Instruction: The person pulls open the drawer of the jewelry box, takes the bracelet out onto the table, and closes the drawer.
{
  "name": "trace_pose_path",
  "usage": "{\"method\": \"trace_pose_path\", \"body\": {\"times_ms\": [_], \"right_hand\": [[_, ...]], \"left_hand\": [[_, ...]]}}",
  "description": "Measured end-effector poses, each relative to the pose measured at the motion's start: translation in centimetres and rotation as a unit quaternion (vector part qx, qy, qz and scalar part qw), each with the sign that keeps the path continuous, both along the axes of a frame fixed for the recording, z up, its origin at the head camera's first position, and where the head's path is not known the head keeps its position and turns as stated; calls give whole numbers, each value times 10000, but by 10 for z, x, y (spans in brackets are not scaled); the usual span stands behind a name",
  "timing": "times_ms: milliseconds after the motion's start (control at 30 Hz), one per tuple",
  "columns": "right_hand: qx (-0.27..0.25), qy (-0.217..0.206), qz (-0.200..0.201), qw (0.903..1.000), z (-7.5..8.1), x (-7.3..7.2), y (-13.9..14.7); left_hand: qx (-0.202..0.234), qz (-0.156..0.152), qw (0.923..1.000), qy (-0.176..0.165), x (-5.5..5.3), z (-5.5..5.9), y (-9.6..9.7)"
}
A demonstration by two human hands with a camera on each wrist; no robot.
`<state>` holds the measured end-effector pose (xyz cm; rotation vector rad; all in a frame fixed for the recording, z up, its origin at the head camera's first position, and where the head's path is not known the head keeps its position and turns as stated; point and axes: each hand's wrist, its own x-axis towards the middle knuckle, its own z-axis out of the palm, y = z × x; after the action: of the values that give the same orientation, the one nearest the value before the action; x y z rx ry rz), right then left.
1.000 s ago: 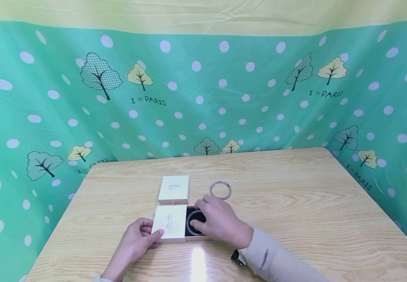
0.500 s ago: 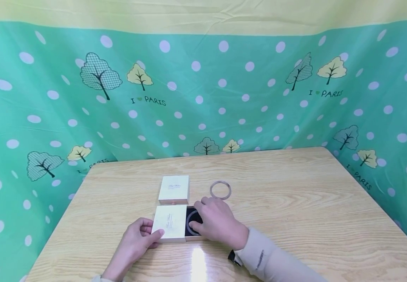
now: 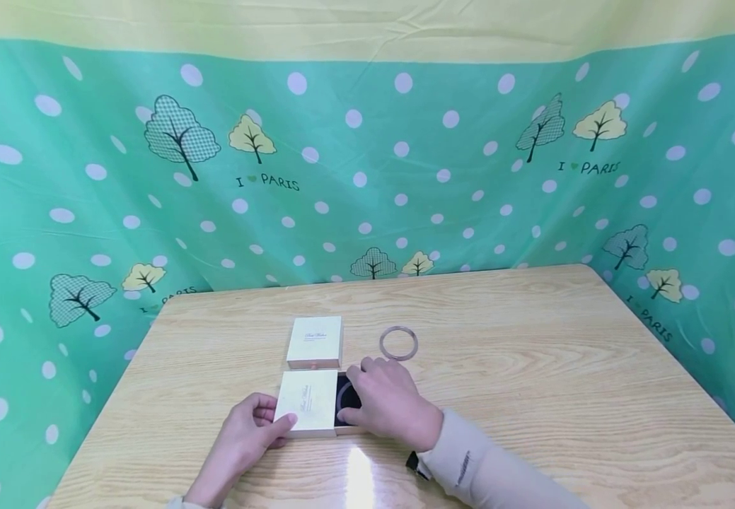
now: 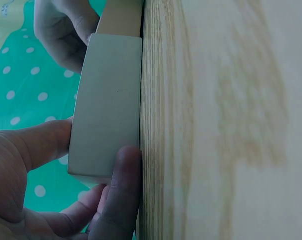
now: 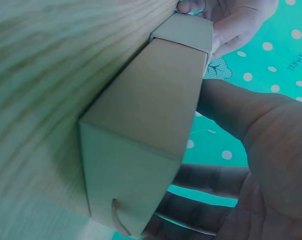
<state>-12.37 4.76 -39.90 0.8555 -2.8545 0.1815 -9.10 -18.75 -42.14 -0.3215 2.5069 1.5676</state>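
A cream sliding jewelry box (image 3: 306,399) lies on the table with its drawer (image 5: 146,95) pulled out to the right. My left hand (image 3: 242,431) grips the sleeve's left end, thumb on the top and fingers round the side. Inside the drawer, on black lining, sits a pale bangle (image 3: 341,396), mostly covered by my right hand (image 3: 392,403). That hand's thumb and fingers reach down over it, spread apart, touching the drawer's inside area. A small ribbon pull (image 5: 116,215) shows on the drawer's outer end.
A second cream box (image 3: 315,339), fully slid together, lies just behind the first. Another pale bangle (image 3: 382,343) rests on the wooden table (image 3: 533,353) behind my right hand. A green dotted curtain (image 3: 367,170) hangs round the table's back and sides.
My right hand has shifted slightly left and toward me over the drawer, and its thumb has moved to the bangle's near left side. My left hand and the boxes stay put.
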Motion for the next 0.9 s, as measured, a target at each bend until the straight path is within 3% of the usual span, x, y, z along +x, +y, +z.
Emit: {"method": "trace_pose_path", "body": {"times_ms": [600,900], "right_hand": [[525,-565,-258,9967,12,0,-15],[910,-917,-495,9904,18,1,-23]], "left_hand": [[32,45,10000,-13,0,0,1],[19,29,10000,-26,0,0,1]]}}
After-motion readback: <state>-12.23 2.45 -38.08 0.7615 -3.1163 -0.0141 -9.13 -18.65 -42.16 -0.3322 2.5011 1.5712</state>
